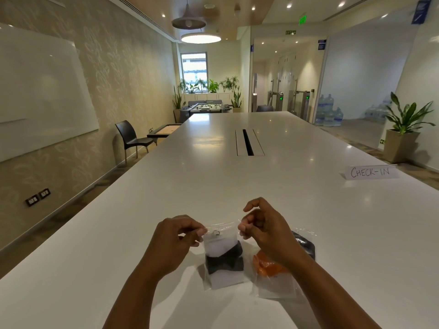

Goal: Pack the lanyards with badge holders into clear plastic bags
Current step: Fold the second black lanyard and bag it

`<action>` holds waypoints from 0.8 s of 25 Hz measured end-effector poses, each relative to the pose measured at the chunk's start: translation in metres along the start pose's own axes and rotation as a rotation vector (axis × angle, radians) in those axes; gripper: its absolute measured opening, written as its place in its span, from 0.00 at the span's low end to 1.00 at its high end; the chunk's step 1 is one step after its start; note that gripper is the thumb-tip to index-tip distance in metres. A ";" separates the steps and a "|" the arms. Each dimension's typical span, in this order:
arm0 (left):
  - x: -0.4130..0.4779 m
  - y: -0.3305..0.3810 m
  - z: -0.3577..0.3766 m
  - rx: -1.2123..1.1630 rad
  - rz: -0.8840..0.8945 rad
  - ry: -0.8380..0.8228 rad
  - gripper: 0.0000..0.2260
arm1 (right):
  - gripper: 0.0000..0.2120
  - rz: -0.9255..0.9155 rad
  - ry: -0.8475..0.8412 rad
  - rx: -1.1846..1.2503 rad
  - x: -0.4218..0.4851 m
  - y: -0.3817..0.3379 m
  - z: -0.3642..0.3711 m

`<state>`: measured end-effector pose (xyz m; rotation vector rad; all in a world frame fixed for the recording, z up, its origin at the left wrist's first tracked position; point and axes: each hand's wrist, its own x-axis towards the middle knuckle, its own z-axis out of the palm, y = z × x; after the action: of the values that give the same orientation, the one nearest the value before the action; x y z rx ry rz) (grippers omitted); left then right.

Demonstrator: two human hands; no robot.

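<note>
Together left hand [175,241], right hand [263,230] pinch crinkly clear bag [222,280], black lanyard [224,260] inside

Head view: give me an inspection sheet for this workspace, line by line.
Surface: long, glossy white table.
Job's things: clear bag holding a dark lanyard and a badge holder. To its right lie an orange-lanyard bag and a dark bag, both partly hidden by the right arm.
Clutter: CHECK-IN sign, far right.
Grippers: left hand and right hand each pinch a top corner of the bag.
Cables: nothing seen; a slot sits mid-table.
Surroundings: whiteboard, chair, plant, water bottles.
</note>
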<state>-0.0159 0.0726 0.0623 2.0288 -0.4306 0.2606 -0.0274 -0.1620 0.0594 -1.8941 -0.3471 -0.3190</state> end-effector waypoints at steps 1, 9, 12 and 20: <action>0.000 0.000 0.000 -0.015 -0.002 0.026 0.11 | 0.15 -0.001 0.009 0.009 0.000 0.000 0.000; 0.000 0.007 0.010 -0.093 0.000 0.166 0.13 | 0.21 -0.031 0.093 -0.048 0.000 -0.002 0.003; -0.001 0.011 0.014 -0.052 0.014 0.168 0.13 | 0.16 -0.057 0.056 -0.101 -0.001 -0.004 0.001; -0.006 0.019 0.018 0.138 0.141 0.072 0.06 | 0.10 -0.034 0.060 -0.196 0.000 -0.004 0.003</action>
<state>-0.0292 0.0496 0.0668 2.1191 -0.5235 0.4599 -0.0284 -0.1577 0.0614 -2.0677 -0.3178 -0.4453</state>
